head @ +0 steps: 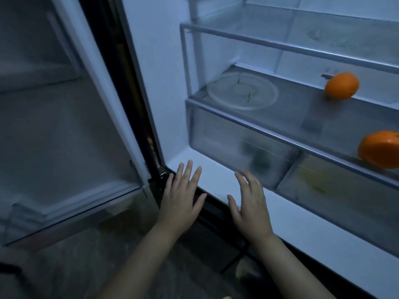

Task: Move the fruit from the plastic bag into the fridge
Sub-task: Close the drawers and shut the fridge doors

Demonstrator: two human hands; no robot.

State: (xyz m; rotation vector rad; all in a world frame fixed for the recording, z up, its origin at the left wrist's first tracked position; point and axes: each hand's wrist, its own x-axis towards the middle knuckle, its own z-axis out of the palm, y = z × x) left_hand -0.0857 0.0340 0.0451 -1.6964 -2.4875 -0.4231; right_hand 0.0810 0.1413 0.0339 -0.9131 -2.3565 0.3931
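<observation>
We're seeing 2 oranges: far orange [342,85], near orange [380,148], sitting on fridge shelf [280,117]. Left hand [182,197], right hand [250,201] hovering spread, empty. Bag out of view; remaining fruit unclear.

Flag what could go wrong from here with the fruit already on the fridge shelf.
The front orange sits at the glass shelf's front edge and could roll off if bumped. The rear orange lies loose too. Both hands, left hand and right hand, are empty and low near the drawers, so a reach upward might knock the shelf.
</observation>
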